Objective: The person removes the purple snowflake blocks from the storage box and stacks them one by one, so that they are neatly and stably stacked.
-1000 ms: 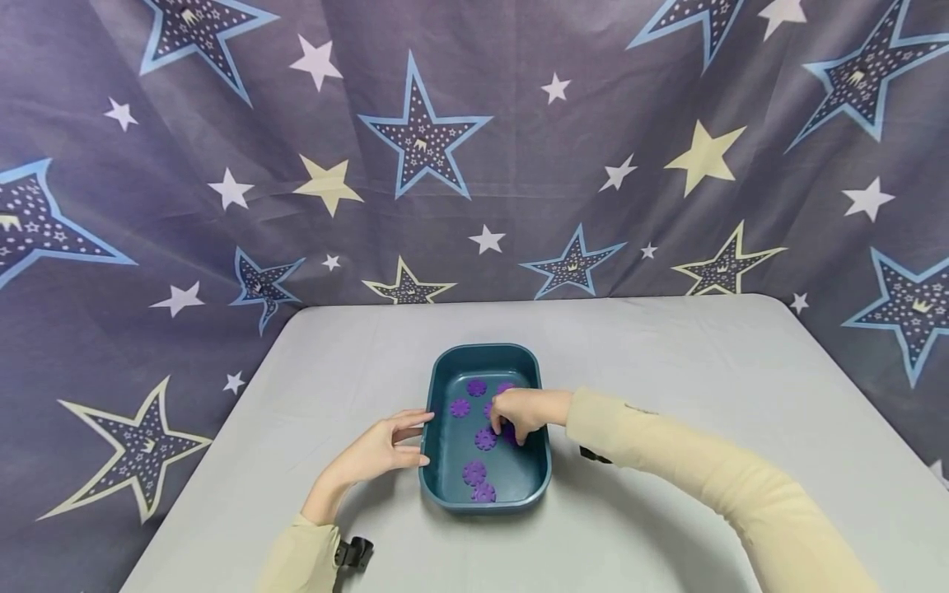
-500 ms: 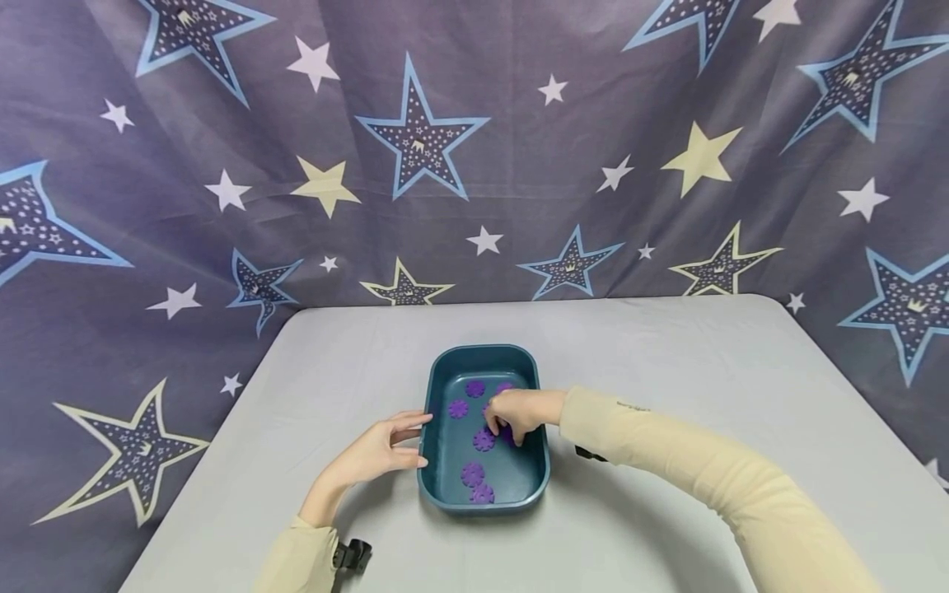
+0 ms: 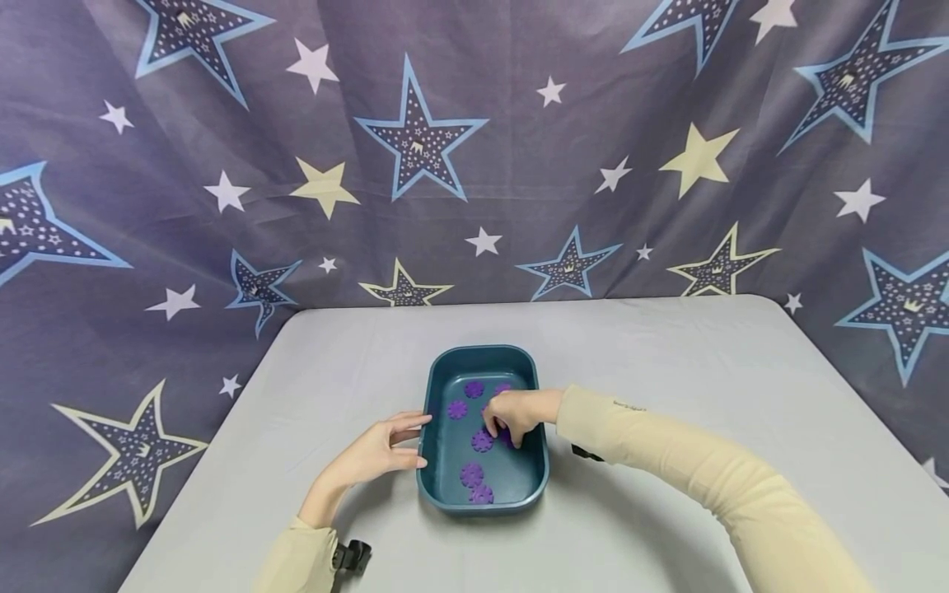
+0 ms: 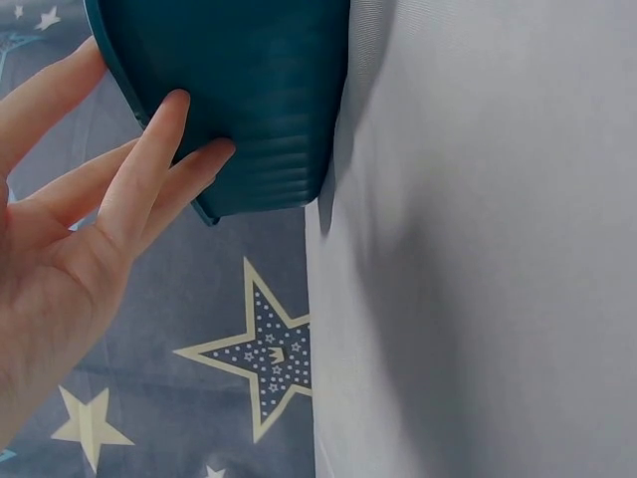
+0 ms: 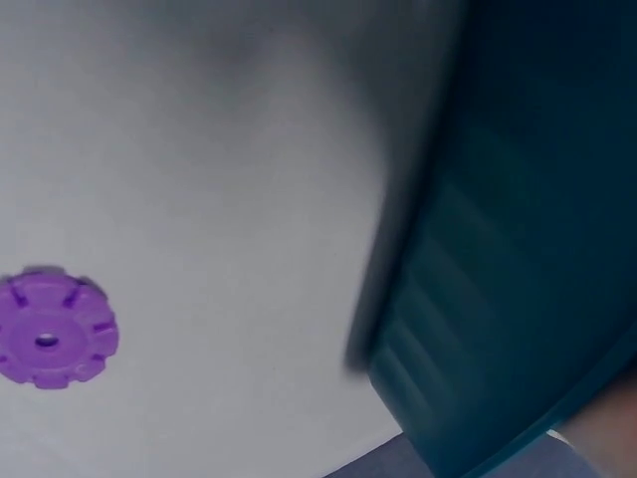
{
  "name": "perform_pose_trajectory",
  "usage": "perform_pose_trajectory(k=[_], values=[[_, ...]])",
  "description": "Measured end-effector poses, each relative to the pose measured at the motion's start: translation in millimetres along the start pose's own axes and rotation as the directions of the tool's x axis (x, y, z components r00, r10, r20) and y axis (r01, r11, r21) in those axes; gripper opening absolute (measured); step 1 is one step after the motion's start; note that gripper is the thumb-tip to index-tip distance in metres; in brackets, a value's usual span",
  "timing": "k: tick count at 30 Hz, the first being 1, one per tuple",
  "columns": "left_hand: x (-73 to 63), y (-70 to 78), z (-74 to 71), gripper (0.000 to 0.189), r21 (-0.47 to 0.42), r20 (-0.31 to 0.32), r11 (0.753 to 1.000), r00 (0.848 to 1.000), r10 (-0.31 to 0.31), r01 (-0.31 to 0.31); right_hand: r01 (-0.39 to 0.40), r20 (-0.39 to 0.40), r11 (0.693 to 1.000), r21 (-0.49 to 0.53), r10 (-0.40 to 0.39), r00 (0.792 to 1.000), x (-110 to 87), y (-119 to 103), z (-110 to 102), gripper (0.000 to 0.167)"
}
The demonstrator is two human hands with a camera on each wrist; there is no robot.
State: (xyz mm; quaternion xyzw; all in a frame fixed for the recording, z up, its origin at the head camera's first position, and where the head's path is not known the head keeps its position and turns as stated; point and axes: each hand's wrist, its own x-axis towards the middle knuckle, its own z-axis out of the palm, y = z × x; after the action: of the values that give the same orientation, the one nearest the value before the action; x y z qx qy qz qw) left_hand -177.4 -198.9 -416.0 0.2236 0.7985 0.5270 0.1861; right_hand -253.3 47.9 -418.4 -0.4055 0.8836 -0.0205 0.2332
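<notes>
A deep teal plastic tray [image 3: 437,486] stands on the table with several purple notched building discs [image 3: 471,474] lying inside. My left hand [image 3: 371,451] rests its nearly straight fingers against the tray's left side; the left wrist view shows the fingertips [image 4: 177,105] on the outer wall. Reaching over the right rim, my right hand [image 3: 517,410] has its thumb and fingers curled down about a purple disc [image 3: 506,437] on the tray's right side. That disc is partly hidden by the hand. The right wrist view shows only a small blurred bit of this hand.
Outside the tray, another purple notched disc [image 5: 58,329] lies on the table, seen only in the right wrist view. A pale grey cloth covers the table [image 3: 630,346]. Behind it hangs a dark star-patterned curtain [image 3: 511,165].
The whole head view has drifted very slightly. My right fingers have shifted a little within the tray; my left hand stays at the tray's side.
</notes>
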Motion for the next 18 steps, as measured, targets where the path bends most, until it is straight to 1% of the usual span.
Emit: perform_pose_trajectory(k=[8,16,18], values=[[-0.2,0.3,0.1,0.065,-0.007,-0.003,1.0,1.0,-0.008,0.008,0.028,-0.016,0.999,-0.032,-0.029,0.999,-3.1,-4.0,-2.6,0.025],[0.3,-1.1,0.0,0.066,-0.008,-0.006,1.0,1.0,-0.003,0.003,0.086,-0.043,0.996,0.002,-0.086,0.995,-5.6,-4.2,-6.3,0.017],[0.5,-1.4,-0.1,0.066,-0.01,-0.005,1.0,1.0,-0.002,0.002,0.111,-0.057,0.994,0.007,-0.111,0.992,-5.8,-3.3,-7.2,0.016]])
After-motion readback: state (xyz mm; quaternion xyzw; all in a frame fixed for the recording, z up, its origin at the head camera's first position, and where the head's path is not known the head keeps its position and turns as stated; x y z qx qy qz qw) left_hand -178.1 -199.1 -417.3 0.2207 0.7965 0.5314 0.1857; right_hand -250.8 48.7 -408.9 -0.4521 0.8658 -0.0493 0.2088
